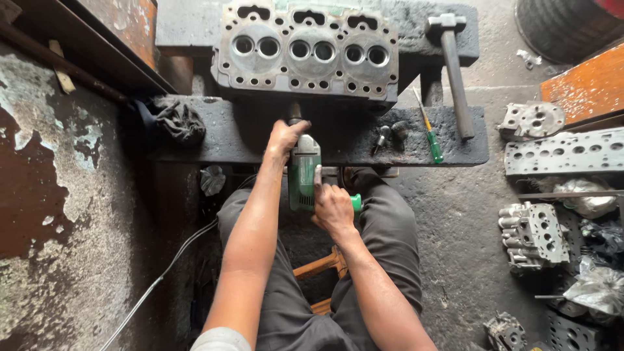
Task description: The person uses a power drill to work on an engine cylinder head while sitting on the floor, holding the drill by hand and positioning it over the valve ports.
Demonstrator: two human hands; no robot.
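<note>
You sit on a low wooden stool [320, 265], your knees apart, and both your arms reach forward. Your right hand [333, 208] is clenched around the rear body of the green power tool [303, 174], with the fingers wrapped at its handle end. Your left hand [283, 138] grips the front part of the same tool, near its nose, which points toward the lower edge of the cylinder head [307, 51]. A white cable [162, 276] runs over the floor on your left side. The cylinder head lies on a dark, oily workbench [351, 133] (its face with the round ports is turned up). On the bench, to the right of the tool, lie a green-handled screwdriver [430, 133] and a hammer [454, 71]. A black rag [181, 122] lies at the left end. More metal engine parts [564, 153] rest on the floor at the far right.
</note>
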